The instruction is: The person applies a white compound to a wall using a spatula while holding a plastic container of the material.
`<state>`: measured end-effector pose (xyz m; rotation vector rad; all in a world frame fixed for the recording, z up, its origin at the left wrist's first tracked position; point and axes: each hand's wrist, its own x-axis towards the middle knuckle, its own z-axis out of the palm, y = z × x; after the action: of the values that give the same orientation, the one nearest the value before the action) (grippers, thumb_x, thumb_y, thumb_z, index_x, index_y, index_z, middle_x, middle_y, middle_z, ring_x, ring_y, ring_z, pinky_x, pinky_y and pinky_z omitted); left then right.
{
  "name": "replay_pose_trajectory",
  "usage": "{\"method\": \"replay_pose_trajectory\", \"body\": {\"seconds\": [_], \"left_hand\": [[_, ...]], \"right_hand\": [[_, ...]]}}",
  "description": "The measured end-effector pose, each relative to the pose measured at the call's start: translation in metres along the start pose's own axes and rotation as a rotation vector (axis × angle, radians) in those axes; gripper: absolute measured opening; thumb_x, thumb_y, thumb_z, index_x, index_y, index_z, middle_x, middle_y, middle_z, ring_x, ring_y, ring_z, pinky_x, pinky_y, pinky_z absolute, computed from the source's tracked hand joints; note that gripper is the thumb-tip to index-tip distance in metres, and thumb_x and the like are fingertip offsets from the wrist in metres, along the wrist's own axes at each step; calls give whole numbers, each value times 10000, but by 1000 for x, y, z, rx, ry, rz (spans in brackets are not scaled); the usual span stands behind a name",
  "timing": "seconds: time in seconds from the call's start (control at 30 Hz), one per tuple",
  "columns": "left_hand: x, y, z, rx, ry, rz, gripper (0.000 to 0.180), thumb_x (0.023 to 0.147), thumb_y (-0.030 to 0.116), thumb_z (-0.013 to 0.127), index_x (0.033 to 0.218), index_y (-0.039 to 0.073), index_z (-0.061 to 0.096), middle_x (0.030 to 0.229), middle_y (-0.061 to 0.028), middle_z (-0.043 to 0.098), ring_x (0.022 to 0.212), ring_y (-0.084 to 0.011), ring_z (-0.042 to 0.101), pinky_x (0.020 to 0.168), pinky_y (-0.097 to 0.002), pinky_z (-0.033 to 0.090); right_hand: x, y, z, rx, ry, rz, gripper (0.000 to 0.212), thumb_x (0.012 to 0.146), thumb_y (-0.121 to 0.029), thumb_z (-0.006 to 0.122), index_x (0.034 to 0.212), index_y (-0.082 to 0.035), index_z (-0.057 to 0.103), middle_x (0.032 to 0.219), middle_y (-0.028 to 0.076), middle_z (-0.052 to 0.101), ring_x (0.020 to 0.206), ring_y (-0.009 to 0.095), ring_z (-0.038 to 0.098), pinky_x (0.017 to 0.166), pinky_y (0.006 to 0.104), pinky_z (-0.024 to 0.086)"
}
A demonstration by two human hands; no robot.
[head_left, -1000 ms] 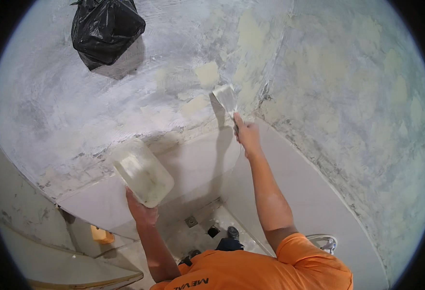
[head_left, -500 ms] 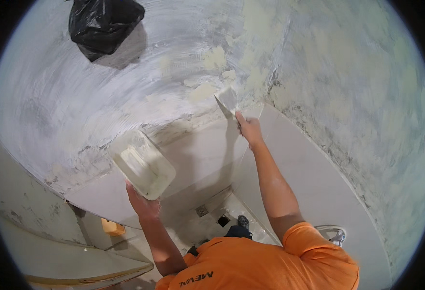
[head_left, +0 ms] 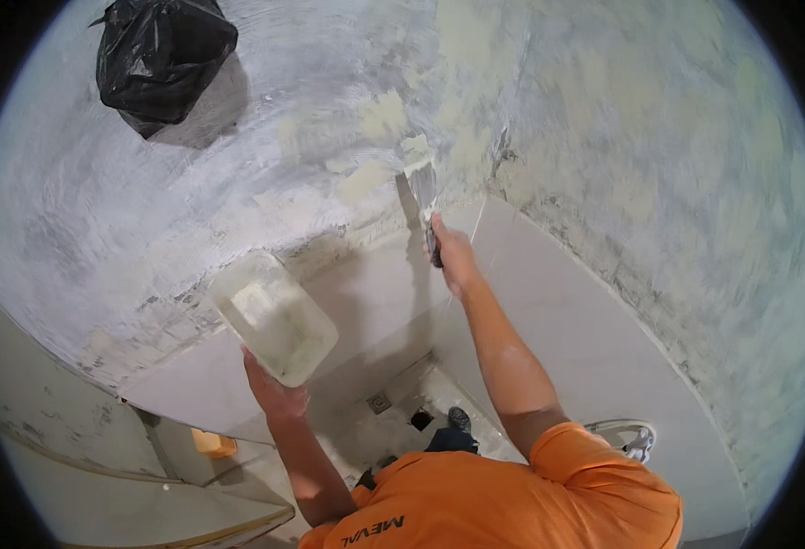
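My left hand [head_left: 279, 393] is closed on the near end of a pale rectangular plastic tub [head_left: 315, 329], tilted so its inside shows. Cream-coloured putty [head_left: 252, 302] lies in the tub. In my right hand [head_left: 454, 254] is a putty knife [head_left: 423, 188], its dark handle gripped in my fingers. The knife's smeared blade is up at the wall, just below a small cream patch [head_left: 415, 144]; whether its edge touches cannot be made out. The grey-white wall [head_left: 265, 165] carries several yellowish filler patches around the blade.
A black plastic bag [head_left: 164, 59] hangs on the wall at upper left. Pale tiles [head_left: 549, 302] line the lower wall, meeting in a corner. On the floor are a drain [head_left: 379, 403] and a dark square hole [head_left: 421, 419]. A yellow-orange object [head_left: 213, 443] sits at lower left.
My right hand has shifted slightly left and down, and the blade has turned more upright, nearer the small cream patch. The view has swung a little; the tub stays in my left hand.
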<state>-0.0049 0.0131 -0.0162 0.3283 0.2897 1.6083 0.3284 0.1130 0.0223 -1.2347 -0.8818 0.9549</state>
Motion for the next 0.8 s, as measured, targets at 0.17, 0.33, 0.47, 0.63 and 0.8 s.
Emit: {"method": "replay_pose_trajectory", "body": {"seconds": [0.17,0.33,0.47,0.63,0.8], "left_hand": [[-12,6,-16,366,59,185,698,885,112,740,1458,29,350,1400,-126,483,1223,-263,556,984,-410,529],[-14,22,-13,151,60,94,591,952,144,643,1469,64,367,1410,-122,478,1250,-271,535,990,-427,521],[-10,18,11,151,163,16,638,1026,488,438,1497,65,357,1453,-115,468,1318,-300,483,1089,-474,418],[-10,2,6,47,5,-10,578,1038,497,402,1480,125,389,1422,-80,501,1297,-298,510,1053,-490,462],[-17,-10,2,87,147,-79,576,1038,495,408,1464,106,404,1398,-88,523,1287,-289,526,1028,-483,487]], "right_hand": [[24,37,27,-40,65,52,561,959,-550,606,688,-58,607,623,43,580,483,114,486,460,276,364],[26,37,21,14,82,186,543,921,-517,676,668,-44,596,604,61,567,474,145,526,445,289,398],[7,68,-20,-159,171,249,534,921,-533,661,692,-56,590,621,46,556,487,143,499,449,296,382],[-31,55,-63,-94,229,283,493,955,-549,601,728,-116,537,613,-9,468,475,107,366,438,270,290],[-63,-6,-57,6,112,192,477,983,-536,566,757,-119,517,589,-22,437,459,91,356,445,252,293]]}}
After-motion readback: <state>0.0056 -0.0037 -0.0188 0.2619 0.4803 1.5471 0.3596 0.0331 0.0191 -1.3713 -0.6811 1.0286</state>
